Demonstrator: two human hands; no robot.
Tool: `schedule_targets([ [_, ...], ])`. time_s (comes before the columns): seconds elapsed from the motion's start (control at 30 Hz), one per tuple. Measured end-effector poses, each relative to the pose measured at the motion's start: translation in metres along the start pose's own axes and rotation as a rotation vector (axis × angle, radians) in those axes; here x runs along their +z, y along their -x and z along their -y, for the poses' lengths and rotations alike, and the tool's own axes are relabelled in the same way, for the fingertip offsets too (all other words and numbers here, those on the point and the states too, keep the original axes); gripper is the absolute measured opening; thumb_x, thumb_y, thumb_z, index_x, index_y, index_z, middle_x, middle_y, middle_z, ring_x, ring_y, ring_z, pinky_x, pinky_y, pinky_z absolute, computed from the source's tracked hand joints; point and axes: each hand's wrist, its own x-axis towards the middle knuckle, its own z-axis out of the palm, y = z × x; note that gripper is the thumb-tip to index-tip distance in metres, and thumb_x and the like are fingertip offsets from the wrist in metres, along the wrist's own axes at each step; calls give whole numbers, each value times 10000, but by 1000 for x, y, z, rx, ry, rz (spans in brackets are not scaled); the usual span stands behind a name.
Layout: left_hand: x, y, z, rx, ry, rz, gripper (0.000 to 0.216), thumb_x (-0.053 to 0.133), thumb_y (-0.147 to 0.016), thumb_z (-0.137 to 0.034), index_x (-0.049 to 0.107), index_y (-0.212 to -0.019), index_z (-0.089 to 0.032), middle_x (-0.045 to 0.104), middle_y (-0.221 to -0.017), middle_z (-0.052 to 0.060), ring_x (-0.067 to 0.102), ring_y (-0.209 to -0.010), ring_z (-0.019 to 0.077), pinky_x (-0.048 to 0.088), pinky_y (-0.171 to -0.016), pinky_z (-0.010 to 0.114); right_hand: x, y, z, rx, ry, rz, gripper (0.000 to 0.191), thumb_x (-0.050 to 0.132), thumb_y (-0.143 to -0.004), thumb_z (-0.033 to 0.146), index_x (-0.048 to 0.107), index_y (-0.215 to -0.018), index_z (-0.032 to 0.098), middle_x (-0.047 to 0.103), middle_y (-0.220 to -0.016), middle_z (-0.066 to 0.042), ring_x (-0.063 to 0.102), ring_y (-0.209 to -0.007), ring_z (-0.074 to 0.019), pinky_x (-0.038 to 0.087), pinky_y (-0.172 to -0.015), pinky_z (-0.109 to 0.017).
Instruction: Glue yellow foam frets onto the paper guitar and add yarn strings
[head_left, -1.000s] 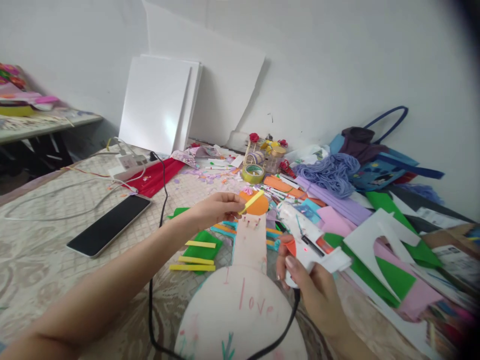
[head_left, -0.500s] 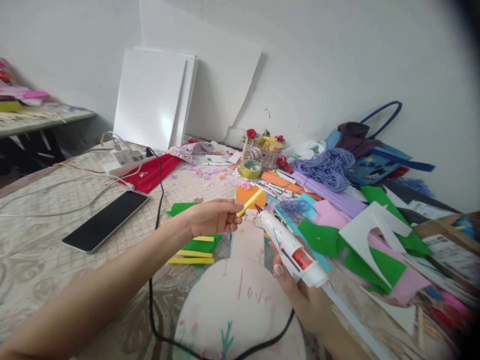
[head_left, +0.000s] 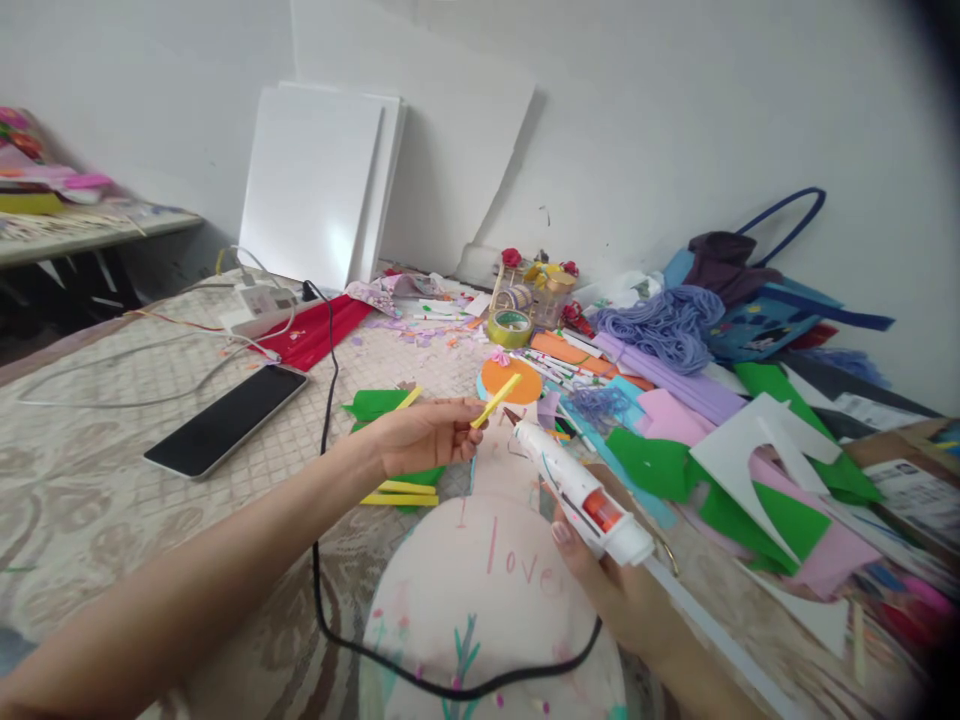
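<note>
Between the fingertips of my left hand (head_left: pixel 431 437) is a narrow yellow strip (head_left: pixel 496 400), angled up and to the right. My right hand (head_left: pixel 607 590) grips a white hot glue gun (head_left: pixel 577 485) whose dark nozzle points at the strip from close by; whether they touch I cannot tell. A long glue stick (head_left: pixel 712 630) runs out of the gun's back end. Beneath both hands lies a pale cutout (head_left: pixel 442 560) with a round body and a narrow neck, lettered "I love" and painted with plants. An orange oval (head_left: pixel 512 382) sits at its far end.
Yellow strips (head_left: pixel 401 499) lie on green paper (head_left: pixel 379 402) at the left. A black cord (head_left: pixel 322 590) loops across the cutout. A phone (head_left: pixel 229 420) and a power strip (head_left: pixel 259 305) are farther left. Paper scraps (head_left: pixel 652 465), blue yarn (head_left: pixel 664 325) and tape (head_left: pixel 510 327) crowd the right and back.
The view has shifted slightly, so the table things appear a little farther right and mostly higher. The strip and the glue gun stay held close together, in nearly the same pose.
</note>
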Motion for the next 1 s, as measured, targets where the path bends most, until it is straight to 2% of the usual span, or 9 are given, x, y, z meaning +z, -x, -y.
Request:
schedule_targets([
  [0.3, 7, 5, 0, -10, 22, -4, 98, 573, -875, -65, 634, -799, -76, 595, -673, 10, 570, -548, 52, 477, -524, 134, -1, -1, 8, -23, 57, -34, 148, 550, -904, 332, 562, -991, 214, 615, -875, -56, 631, -800, -214, 523, -701, -311],
  [0.47, 8, 7, 1, 1, 10, 4, 83, 575, -874, -69, 643, -827, -77, 623, -729, 30, 570, -558, 53, 482, -537, 139, 0, -1, 7, -69, 31, -25, 97, 548, -905, 313, 552, -927, 219, 575, -859, -44, 601, -783, -199, 496, -673, -298],
  [0.6, 7, 7, 1, 7, 11, 6, 130, 554, -881, -63, 637, -783, -75, 614, -686, 25, 567, -547, 54, 480, -537, 138, 0, -3, 8, -102, 21, 2, 68, 549, -897, 286, 559, -901, 218, 562, -879, -40, 598, -796, -193, 487, -693, -301],
  [1.0, 6, 6, 2, -5, 25, 15, 82, 611, -852, -74, 629, -772, -84, 590, -669, 12, 555, -543, 51, 464, -517, 128, 1, -5, 12, -109, 10, 64, 103, 521, -912, 292, 540, -845, 216, 539, -821, -33, 579, -771, -184, 496, -693, -308],
])
